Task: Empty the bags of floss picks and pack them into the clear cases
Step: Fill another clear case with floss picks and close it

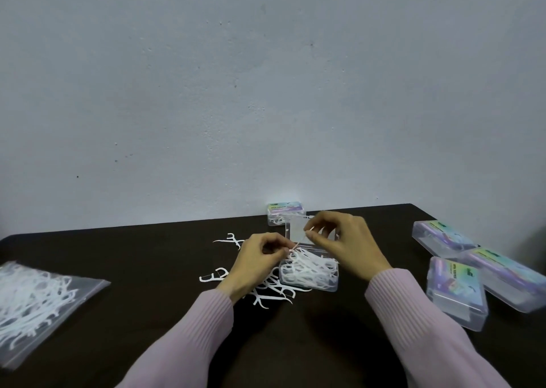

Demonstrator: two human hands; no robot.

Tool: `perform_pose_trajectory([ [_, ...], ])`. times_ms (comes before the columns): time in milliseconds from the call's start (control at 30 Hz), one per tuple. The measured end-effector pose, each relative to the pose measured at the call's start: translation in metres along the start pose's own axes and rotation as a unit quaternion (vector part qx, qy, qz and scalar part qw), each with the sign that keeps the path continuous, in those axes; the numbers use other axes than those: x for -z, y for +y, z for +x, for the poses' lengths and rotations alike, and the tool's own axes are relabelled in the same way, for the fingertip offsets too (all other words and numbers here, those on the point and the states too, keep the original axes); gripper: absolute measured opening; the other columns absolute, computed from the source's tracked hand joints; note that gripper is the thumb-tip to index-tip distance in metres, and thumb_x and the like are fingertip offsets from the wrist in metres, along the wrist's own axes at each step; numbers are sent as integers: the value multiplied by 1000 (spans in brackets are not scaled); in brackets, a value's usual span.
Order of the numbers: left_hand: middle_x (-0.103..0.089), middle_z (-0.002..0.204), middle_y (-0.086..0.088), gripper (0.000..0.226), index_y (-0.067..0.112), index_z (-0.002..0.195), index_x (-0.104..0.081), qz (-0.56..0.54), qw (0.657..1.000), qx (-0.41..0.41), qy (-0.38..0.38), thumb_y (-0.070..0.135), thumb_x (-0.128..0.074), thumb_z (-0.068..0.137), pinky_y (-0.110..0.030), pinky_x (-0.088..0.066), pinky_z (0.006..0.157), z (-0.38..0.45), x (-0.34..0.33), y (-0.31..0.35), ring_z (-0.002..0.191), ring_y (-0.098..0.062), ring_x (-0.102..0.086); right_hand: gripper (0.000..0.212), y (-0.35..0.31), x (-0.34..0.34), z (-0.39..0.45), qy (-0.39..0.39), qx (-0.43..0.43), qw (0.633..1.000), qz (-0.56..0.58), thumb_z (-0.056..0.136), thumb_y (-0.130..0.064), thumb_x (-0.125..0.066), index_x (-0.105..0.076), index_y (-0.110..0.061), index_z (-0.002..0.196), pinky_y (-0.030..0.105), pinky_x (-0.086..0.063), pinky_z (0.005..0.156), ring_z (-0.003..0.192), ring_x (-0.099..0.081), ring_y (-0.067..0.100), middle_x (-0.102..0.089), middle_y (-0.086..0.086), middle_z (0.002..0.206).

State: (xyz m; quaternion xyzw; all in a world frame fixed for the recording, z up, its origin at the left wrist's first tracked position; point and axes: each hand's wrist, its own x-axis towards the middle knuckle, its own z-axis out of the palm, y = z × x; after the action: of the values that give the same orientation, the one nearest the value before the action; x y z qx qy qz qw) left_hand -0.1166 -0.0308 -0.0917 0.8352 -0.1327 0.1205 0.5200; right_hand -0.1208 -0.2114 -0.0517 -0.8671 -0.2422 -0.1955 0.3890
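An open clear case heaped with white floss picks sits at the table's middle, its lid standing up behind. My left hand and my right hand hover just above the case. Both pinch the same single floss pick, one at each end. Loose floss picks lie scattered on the dark table left of and in front of the case. A clear bag of floss picks lies at the far left.
A closed, filled case stands against the wall behind the open one. Three closed clear cases with colourful labels lie at the right. The dark table meets a grey wall at the back.
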Motion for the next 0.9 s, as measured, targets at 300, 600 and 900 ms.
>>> perform_pose_trajectory([
  [300,-72,84,-3,14,16,87,-74,0,999,-6,39,5,-65,85,-20,-50,72,3,1,-2,78,-14,-64,17,7,8,0,27,-81,992,90,80,-6,-66,-67,-21,73,7,-46,61,67,-56,4,-67,-3,77],
  [600,-69,66,18,2,30,80,-70,125,991,-25,40,31,-72,79,-33,-20,105,-4,3,-1,81,7,-63,14,18,8,-2,-39,-116,992,-15,76,-20,-75,-64,-29,79,26,-54,79,76,-64,1,-67,-11,76],
  [900,-57,112,20,24,33,113,-65,237,964,-117,-5,33,-59,89,-34,-34,99,-4,-2,-2,104,1,-43,8,14,16,-4,-118,-102,976,-150,79,-29,-69,-68,-26,86,21,-50,75,80,-60,4,-64,-12,82],
])
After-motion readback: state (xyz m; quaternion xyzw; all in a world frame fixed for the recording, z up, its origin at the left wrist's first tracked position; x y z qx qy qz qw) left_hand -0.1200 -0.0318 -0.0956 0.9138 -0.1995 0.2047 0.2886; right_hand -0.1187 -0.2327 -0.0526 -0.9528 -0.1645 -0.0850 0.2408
